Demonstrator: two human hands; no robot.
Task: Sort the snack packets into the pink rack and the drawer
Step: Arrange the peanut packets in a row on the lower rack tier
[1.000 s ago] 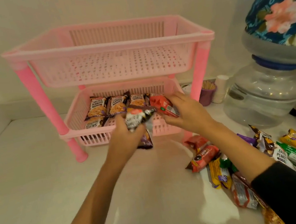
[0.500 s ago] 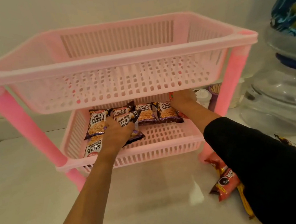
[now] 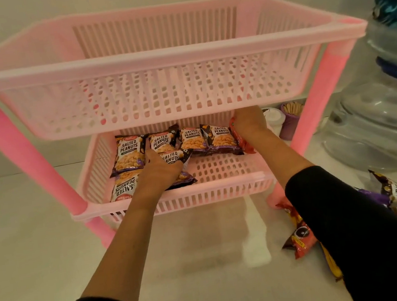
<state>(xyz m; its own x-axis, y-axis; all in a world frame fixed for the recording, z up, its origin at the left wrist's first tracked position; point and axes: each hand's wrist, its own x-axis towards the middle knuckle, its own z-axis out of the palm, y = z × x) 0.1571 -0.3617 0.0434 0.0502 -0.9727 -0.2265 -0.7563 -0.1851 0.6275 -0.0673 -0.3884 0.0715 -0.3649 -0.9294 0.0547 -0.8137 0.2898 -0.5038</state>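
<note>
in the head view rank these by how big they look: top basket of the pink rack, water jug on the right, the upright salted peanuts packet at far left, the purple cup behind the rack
1. top basket, the widest thing in view
2. water jug, partly cut off by the frame edge
3. salted peanuts packet
4. purple cup, partly hidden by the rack leg, so its rank below the packet is unsure

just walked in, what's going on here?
A person is stocking the pink rack with snack packets. The left hand rests on a salted peanuts packet in the lower basket, beside a row of the same kind. The right hand sets a red packet at the row's right end. More packets wait on the counter.
</note>
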